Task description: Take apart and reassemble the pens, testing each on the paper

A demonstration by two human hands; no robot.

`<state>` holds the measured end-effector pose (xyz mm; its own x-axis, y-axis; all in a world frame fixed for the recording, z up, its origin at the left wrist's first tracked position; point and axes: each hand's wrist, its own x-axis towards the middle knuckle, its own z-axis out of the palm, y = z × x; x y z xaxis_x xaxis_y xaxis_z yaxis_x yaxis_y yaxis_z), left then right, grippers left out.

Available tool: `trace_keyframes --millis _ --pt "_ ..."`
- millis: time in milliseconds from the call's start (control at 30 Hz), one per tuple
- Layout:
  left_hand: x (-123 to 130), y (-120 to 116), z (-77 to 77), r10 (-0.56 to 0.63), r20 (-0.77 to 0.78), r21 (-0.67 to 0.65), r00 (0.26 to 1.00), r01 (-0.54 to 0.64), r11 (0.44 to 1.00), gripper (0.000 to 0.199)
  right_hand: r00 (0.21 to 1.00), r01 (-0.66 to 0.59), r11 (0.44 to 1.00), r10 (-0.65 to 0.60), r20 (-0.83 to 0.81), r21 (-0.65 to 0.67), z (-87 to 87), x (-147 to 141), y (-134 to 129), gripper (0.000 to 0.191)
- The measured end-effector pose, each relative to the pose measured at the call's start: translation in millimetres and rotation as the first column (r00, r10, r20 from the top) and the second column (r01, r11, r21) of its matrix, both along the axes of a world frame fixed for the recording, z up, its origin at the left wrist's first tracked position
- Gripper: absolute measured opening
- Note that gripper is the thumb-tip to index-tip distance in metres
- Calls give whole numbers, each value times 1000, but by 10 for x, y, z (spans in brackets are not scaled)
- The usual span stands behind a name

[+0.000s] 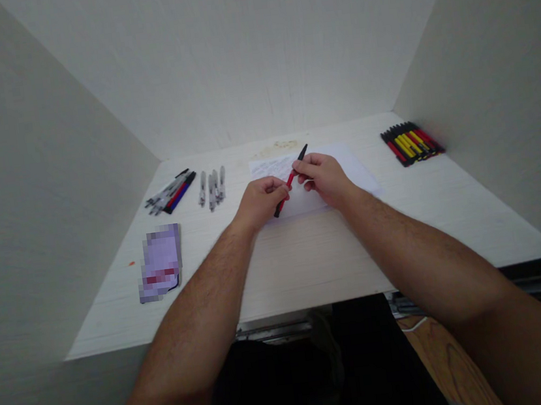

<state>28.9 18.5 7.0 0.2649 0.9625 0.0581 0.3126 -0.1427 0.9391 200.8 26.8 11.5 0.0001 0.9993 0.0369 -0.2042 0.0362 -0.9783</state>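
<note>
Between my two hands, a red and black pen (290, 178) slants above a white sheet of paper (352, 169) on the table. My left hand (264, 200) pinches the pen's lower part, near its black end. Higher up, where the red body meets the black tip section, the fingers of my right hand (321, 173) are closed on it. Rows of handwriting, too small to read, cover the upper left of the paper, and my hands hide part of the sheet.
Left of the paper lie several clear pens (211, 190), and beyond them a pile of mixed pens (171, 193). Nearer me is a blurred-out purple object (162, 262). Red, yellow and black pens (412, 144) lie side by side at the right. Panels enclose the white table (284, 273).
</note>
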Motion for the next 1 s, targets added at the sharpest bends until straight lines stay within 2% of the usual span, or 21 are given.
trace_keyframes --millis 133,333,500,600,700,767,833,900,1000 --pt "10 -12 19 18 -25 9 1000 -18 1000 18 994 86 996 -84 -65 18 7 25 41 32" --pt "24 -12 23 20 -11 -1 1000 -20 1000 19 986 135 990 -131 -100 31 52 31 39 34" --pt "17 9 -4 31 -4 -1 1000 -31 1000 18 962 246 968 -238 -135 42 104 94 64 32" --pt "19 10 -4 47 8 0 999 -47 999 18 940 337 941 -333 -78 32 59 147 123 30" --pt "27 7 17 99 31 -10 995 -98 995 16 904 406 912 -411 117 66 -35 162 167 27" --pt "31 10 33 137 48 -14 989 -137 991 15 867 389 912 -411 282 131 -78 139 160 27" --pt "31 17 41 162 55 -12 985 -162 987 15 860 322 934 -358 365 157 -78 98 121 27" --pt "27 26 38 173 49 -6 984 -172 985 15 899 249 961 -276 341 123 -43 56 71 25" --pt "24 28 22 143 29 14 989 -144 989 15 962 183 982 -188 198 47 14 19 20 22"
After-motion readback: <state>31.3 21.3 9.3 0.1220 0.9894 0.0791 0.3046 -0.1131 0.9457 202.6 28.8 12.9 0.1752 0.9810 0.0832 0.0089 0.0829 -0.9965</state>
